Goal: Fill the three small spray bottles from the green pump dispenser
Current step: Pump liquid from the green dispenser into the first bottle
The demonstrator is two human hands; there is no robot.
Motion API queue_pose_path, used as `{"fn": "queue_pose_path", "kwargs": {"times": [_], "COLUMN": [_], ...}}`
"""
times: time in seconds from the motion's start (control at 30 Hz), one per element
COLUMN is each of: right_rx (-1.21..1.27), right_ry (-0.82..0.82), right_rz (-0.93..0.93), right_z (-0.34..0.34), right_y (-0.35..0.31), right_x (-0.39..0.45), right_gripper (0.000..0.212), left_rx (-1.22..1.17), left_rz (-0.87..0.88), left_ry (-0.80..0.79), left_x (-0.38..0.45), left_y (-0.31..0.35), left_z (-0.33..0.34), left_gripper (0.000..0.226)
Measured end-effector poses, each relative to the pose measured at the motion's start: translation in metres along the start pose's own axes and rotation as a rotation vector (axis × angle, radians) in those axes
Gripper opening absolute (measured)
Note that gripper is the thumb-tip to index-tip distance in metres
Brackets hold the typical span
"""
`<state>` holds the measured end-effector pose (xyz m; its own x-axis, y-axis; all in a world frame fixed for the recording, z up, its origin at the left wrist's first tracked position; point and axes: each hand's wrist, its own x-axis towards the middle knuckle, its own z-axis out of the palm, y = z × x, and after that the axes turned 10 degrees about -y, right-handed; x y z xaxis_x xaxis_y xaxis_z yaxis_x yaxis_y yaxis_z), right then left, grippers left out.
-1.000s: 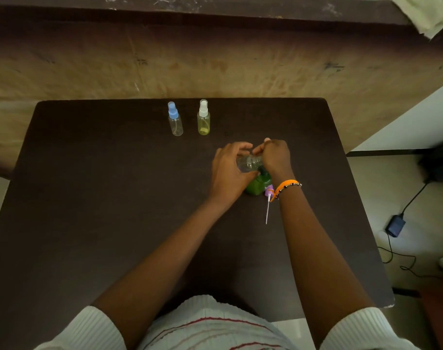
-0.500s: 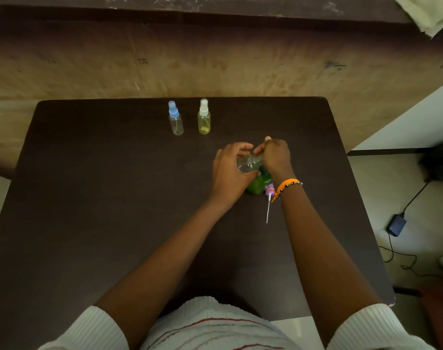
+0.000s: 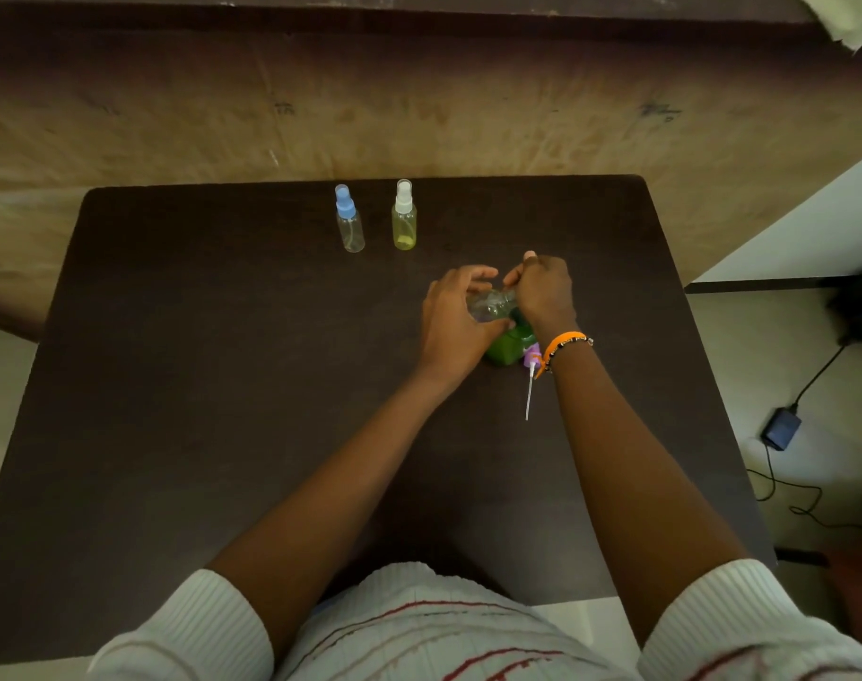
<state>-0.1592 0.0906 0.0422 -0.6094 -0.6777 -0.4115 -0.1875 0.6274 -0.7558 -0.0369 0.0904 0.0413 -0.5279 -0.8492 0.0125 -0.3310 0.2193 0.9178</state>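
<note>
Both hands [image 3: 497,307] unmoved on dispenser [image 3: 507,346] (green)

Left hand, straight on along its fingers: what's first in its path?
The left hand points right, so it would likely meet the clear bottle it cups, then the right hand. Depth is unclear.

The dispenser [image 3: 510,347] was green; at twelve o'clock stood a blue-capped bottle [image 3: 349,219] and a yellowish, white-capped one [image 3: 404,216] (table [image 3: 222,361] dark brown); wristband [image 3: 564,344] orange.
</note>
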Motion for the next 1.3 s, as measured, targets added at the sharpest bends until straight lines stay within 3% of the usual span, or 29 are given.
{"fn": "queue_pose_path", "kwargs": {"times": [0.3,0.57,0.77,0.97,1.3], "right_rx": [0.028,0.041,0.015,0.015,-0.016], "right_ry": [-0.07,0.009,-0.084,-0.012,-0.046], "right_rz": [-0.002,-0.014,0.015,-0.02,-0.017], "right_z": [-0.0004,0.0024,0.0003,0.0025,0.0025], "right_y": [-0.0026,0.0,-0.0036,0.0011,0.0011], "right_x": [0.0018,-0.0018,0.0033,0.0024,0.0036], "right_gripper": [0.056,0.054,0.055,0.057,0.061], "left_rx": [-0.007,-0.007,-0.011,-0.006,-0.04], "left_rz": [0.011,0.003,0.015,0.013,-0.001], "left_ry": [0.002,-0.007,-0.002,-0.006,-0.01], "left_x": [0.0003,0.0006,0.0006,0.0017,0.0004], "left_y": [0.0011,-0.0019,-0.0015,-0.0027,-0.0015], "left_z": [-0.0024,-0.0001,-0.0022,-0.0022,-0.0032], "left_gripper": [0.059,0.059,0.059,0.059,0.058]}}
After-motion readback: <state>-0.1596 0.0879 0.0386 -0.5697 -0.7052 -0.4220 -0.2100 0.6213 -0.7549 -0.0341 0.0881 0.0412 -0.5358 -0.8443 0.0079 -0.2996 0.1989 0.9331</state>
